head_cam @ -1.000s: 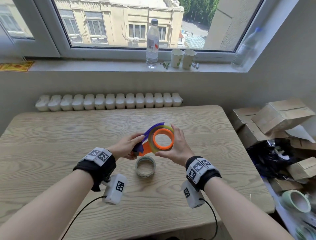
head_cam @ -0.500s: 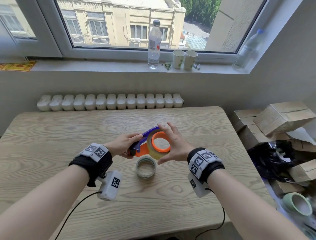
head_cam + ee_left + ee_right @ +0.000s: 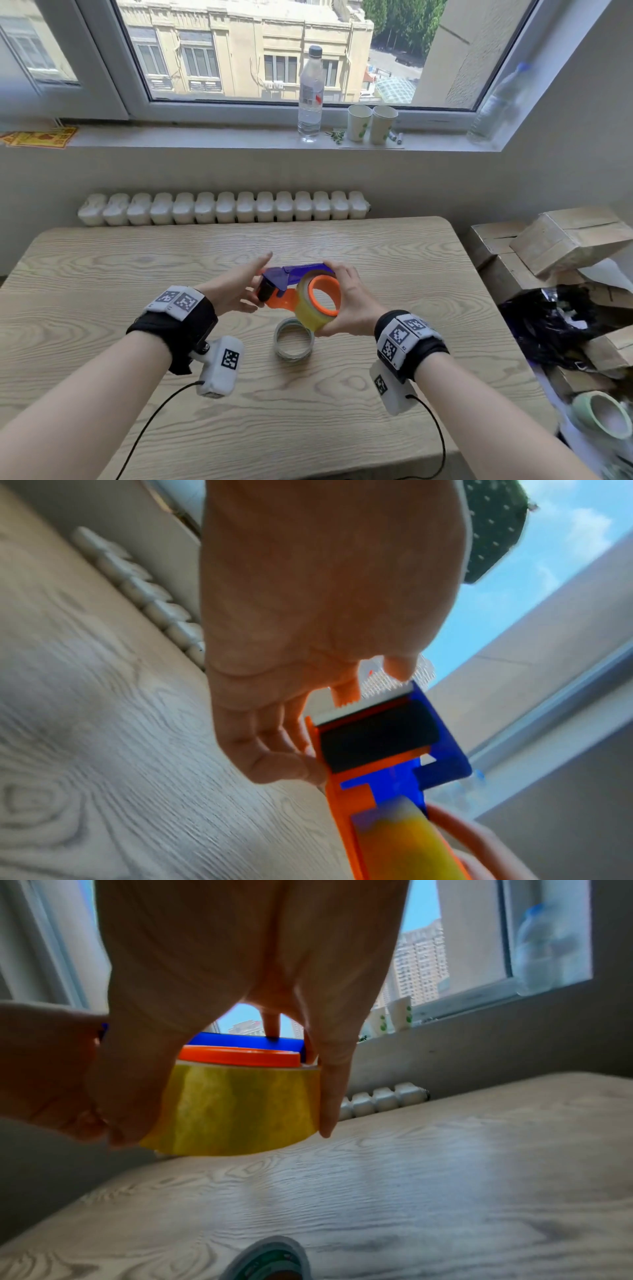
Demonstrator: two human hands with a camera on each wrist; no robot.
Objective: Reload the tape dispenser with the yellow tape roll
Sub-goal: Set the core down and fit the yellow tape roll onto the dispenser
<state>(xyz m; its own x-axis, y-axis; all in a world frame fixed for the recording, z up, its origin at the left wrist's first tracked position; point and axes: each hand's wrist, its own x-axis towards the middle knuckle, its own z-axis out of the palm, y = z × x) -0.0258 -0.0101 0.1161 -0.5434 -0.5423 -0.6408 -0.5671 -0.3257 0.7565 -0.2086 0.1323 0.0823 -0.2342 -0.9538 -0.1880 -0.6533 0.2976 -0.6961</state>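
Observation:
The blue and orange tape dispenser (image 3: 298, 272) is held level above the table (image 3: 137, 274). The yellow tape roll (image 3: 308, 310) sits on its orange hub. My right hand (image 3: 352, 301) grips the roll around its rim, thumb on one side and fingers on the other, with one fingertip on the blue plate (image 3: 240, 1039). My left hand (image 3: 236, 291) holds the dispenser's front end by the black roller (image 3: 377, 737), fingers against the orange side and a fingertip beyond the serrated blade. In the right wrist view the roll (image 3: 232, 1110) fills the grip. The dispenser's handle is hidden.
An empty tape core (image 3: 294, 354) lies on the table just below the hands. Cardboard boxes (image 3: 565, 240) and dark plastic are piled off the table's right edge, with a pale green roll (image 3: 599, 414) lower down. A bottle (image 3: 310, 92) and paper cups (image 3: 371, 123) stand on the windowsill.
The dispenser has swung to lie level with its blue plate pointing right. My left hand slid to the front end and loosened. My right hand wrapped around the roll's rim.

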